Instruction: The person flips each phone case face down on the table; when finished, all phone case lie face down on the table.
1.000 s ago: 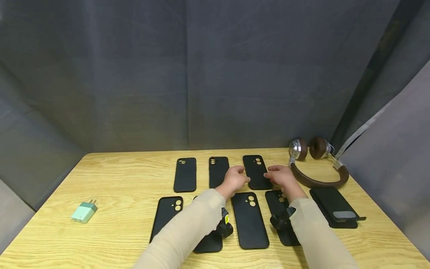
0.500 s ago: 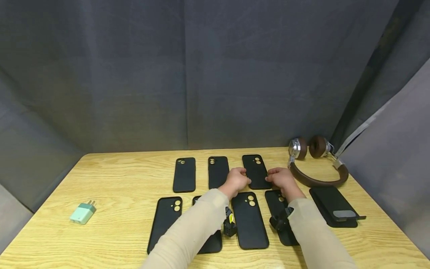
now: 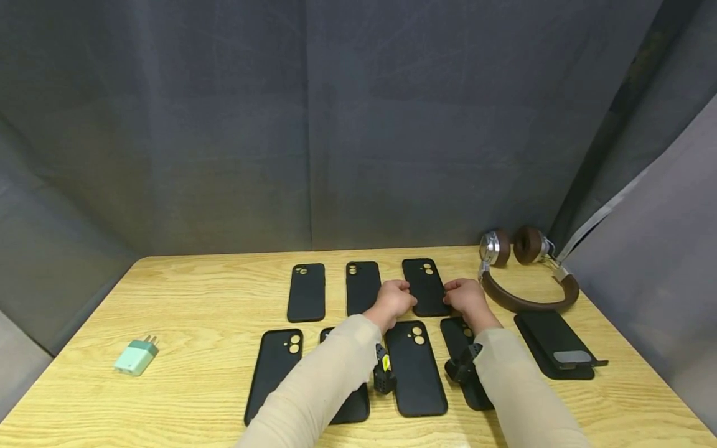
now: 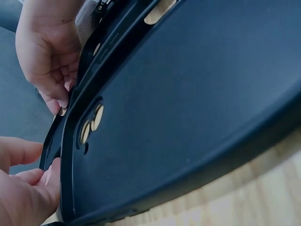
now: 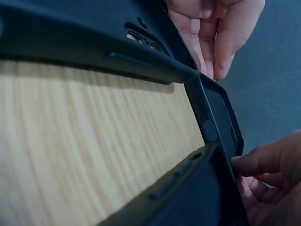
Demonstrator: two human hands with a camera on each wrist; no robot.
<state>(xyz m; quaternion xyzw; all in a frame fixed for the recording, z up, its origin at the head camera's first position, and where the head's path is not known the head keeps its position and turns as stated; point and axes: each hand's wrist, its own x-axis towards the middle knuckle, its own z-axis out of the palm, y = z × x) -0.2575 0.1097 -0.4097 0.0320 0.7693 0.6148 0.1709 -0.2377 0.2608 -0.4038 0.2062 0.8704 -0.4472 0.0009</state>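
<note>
A black phone case (image 3: 424, 283) lies at the right end of the back row, its camera cut-outs toward the far edge. My left hand (image 3: 392, 301) pinches its left edge near the lower corner. From the other side my right hand (image 3: 468, 301) grips the right edge, its thumb over the rim in the right wrist view. Another black phone case (image 3: 417, 373) lies just below, large in the left wrist view. Beneath my right wrist sits a further phone case (image 3: 476, 395), and my left sleeve partly covers a phone case (image 3: 355, 407) in the front row.
Two phone cases (image 3: 306, 292) stand left in the back row, and another case (image 3: 269, 379) lies front left. Brown headphones (image 3: 526, 305) sit at back right, above stacked black flat items (image 3: 551, 339) with a grey oval. A mint green charger plug (image 3: 136, 357) lies far left.
My right hand has shifted slightly down the case's right edge, toward its near corner. My left hand stays almost in place, and the case looks still.
</note>
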